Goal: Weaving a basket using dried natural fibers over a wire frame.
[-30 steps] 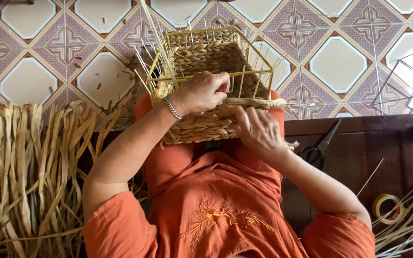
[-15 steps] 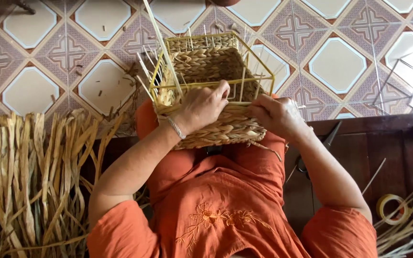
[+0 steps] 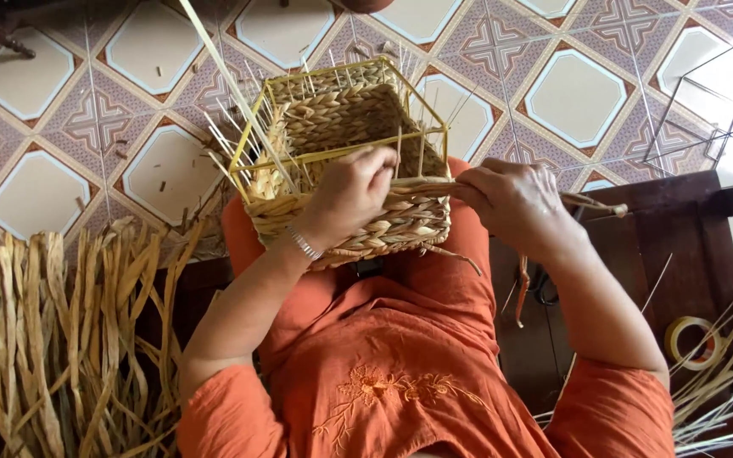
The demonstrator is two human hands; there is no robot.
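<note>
single head view, looking steeply down, close over the lap

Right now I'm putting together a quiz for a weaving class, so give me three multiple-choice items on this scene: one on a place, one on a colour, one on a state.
1. Where does the bundle of dried straw strips lie?
A. on the person's left
B. inside the basket
C. on the wire frame

2. What colour is the basket's metal frame?
A. blue
B. yellow
C. black

3. What is the right hand doing?
A. resting flat on the floor
B. holding scissors
C. gripping a twisted straw strand

Answers: 1 A, the strips lie at the left beside the left arm. 2 B, yellow bars edge the woven basket. 3 C, its fingers close on the strand that runs to the left hand.
</note>
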